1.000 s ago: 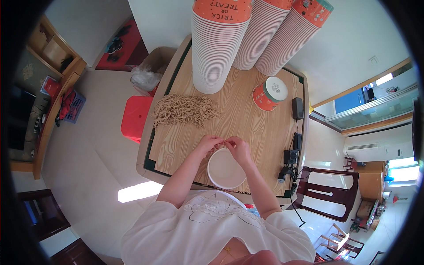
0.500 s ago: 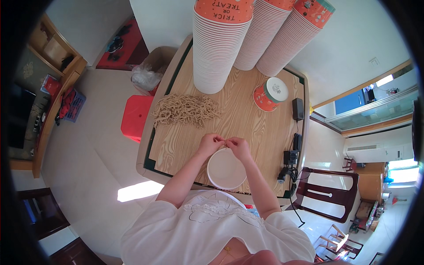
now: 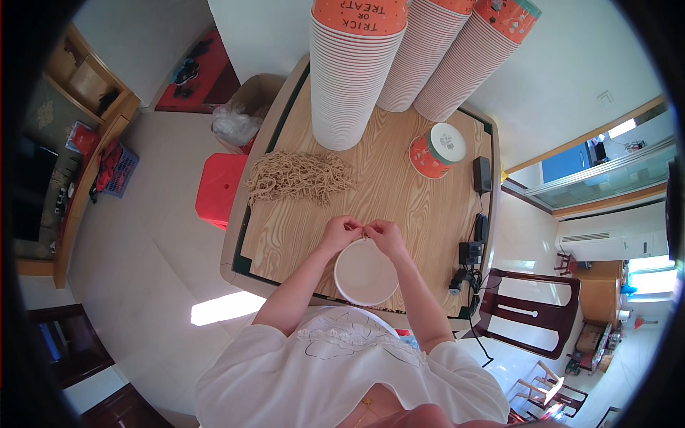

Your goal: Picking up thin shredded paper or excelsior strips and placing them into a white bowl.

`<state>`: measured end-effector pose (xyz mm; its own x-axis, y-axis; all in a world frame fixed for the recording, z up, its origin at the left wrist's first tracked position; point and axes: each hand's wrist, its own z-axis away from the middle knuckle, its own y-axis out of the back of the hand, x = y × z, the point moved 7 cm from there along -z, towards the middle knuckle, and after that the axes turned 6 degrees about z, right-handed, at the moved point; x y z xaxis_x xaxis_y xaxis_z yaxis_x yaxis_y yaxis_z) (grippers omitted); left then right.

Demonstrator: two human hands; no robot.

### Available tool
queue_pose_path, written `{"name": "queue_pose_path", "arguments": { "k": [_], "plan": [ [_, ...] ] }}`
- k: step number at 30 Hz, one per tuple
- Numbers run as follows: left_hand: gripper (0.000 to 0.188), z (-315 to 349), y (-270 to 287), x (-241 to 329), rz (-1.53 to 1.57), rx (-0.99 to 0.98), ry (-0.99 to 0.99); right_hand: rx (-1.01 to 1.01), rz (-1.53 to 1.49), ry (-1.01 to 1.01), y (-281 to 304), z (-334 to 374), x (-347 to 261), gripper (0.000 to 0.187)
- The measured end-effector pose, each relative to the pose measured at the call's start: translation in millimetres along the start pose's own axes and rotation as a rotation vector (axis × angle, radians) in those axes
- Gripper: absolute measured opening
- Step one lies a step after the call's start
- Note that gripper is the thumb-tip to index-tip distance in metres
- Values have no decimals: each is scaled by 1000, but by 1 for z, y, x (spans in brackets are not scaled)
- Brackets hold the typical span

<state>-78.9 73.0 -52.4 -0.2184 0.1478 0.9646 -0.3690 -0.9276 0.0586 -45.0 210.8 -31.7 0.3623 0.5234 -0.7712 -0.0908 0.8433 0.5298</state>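
A round white paper bucket (image 3: 365,272), its opening turned up, sits at the near edge of the tabletop (image 3: 282,235), right in front of the person in the white top (image 3: 342,357). The left hand (image 3: 341,232) and the right hand (image 3: 386,236) come together at its far rim. The fingers (image 3: 352,226) of both are bent inward, tips nearly meeting; whether they pinch the rim, something thin or nothing at all, I can't tell from here. Hardly anything has changed over the last second: the bucket sits almost exactly where it was and the hands have only shifted slightly, so I'd judge this to be small, careful fingerwork at one spot.

Beyond the left hand lies a tangled heap of beige cord (image 3: 300,177). Behind it rises a tall stack of buckets (image 3: 353,85), with two more stacks farther right. A single orange-and-green bucket (image 3: 430,155) stands upside down nearer the right edge, beside a black power adapter (image 3: 481,175). A red stool (image 3: 220,187) stands off to the left.
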Motion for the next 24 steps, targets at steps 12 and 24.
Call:
{"name": "queue_pose_path", "arguments": {
  "k": [12,24],
  "plan": [
    [10,0,4,-2,7,-16,57,-30,-25,1,-1,0,-1,23],
    [9,0,7,-7,103,-13,44,-57,29,-4,-2,-5,1,22]
  ]
}}
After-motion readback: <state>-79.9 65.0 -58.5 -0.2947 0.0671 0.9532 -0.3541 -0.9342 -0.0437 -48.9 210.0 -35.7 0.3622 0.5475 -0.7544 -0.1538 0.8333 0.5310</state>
